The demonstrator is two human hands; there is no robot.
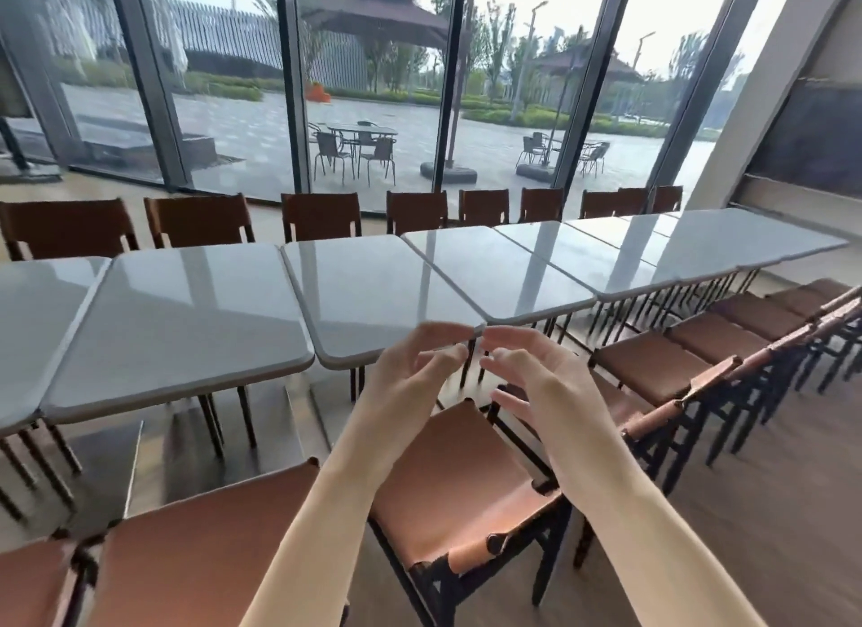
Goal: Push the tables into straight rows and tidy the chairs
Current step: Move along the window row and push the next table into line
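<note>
A long row of glossy grey tables crosses the room. The table [378, 295] in front of me meets its right neighbour [503, 272] at a slight angle, their near corners touching. My left hand [410, 374] and my right hand [527, 374] hover just short of that corner, fingers spread and relaxed, holding nothing. Directly below my forearms stands a brown leather chair [457, 482] pulled out from the table. Another brown chair [200, 547] is at the lower left.
More brown chairs [653, 370] line the near side to the right, and several stand along the far side [322, 216] by the glass wall. A grey pillar [765, 89] rises at the right. Open wooden floor [769, 510] lies at the lower right.
</note>
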